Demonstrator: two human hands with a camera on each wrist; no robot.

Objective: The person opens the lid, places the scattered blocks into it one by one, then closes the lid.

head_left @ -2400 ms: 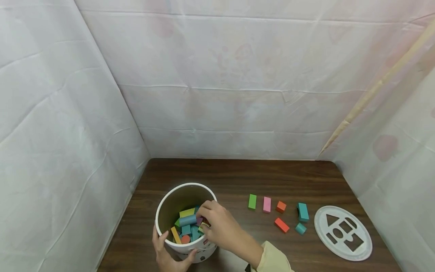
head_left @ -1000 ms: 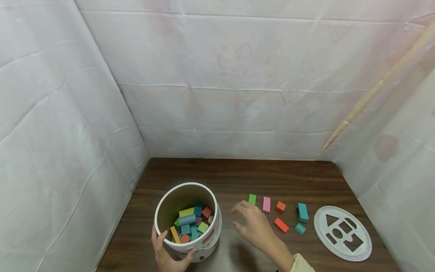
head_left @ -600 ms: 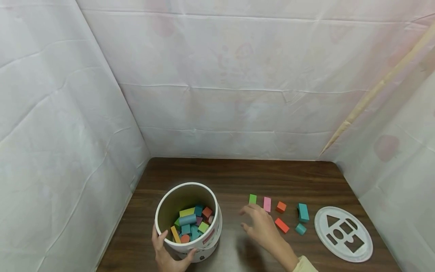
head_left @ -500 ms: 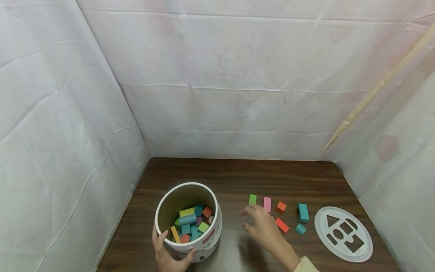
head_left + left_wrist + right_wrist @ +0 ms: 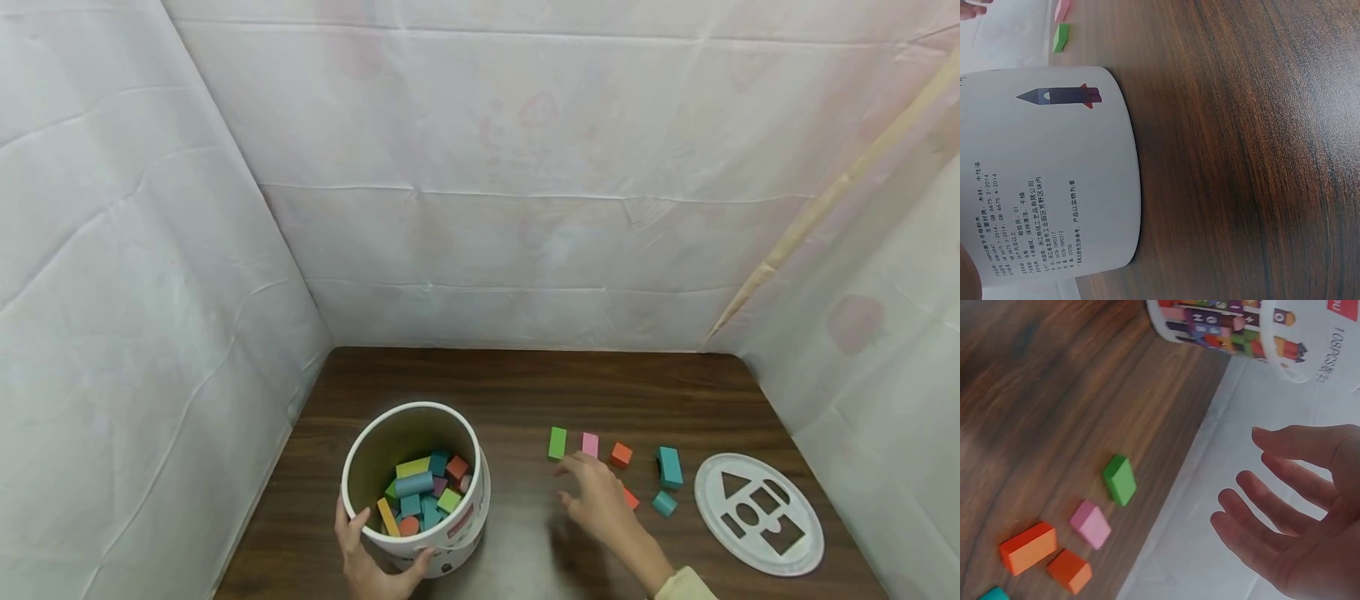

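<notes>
- White cylindrical bucket (image 5: 468, 521), printed outside, stands at the table's near left; multicoloured blocks (image 5: 414, 485) lie within.
- Left hand (image 5: 375, 575): fingers and thumb curved around the bucket's outer wall, grasping it below the rim.
- Right hand (image 5: 603, 504): fingers released, parted and slightly bent, above the brown wood-grain table (image 5: 510, 383), apart from the blocks.
- Green rectangular block (image 5: 557, 442), pink rectangular block (image 5: 591, 443) and short orange block (image 5: 621, 454): a row just beyond this hand, which partly hides a longer orange block (image 5: 632, 497).
- White rounded plate with geometric cut-outs (image 5: 753, 546): far right.
</notes>
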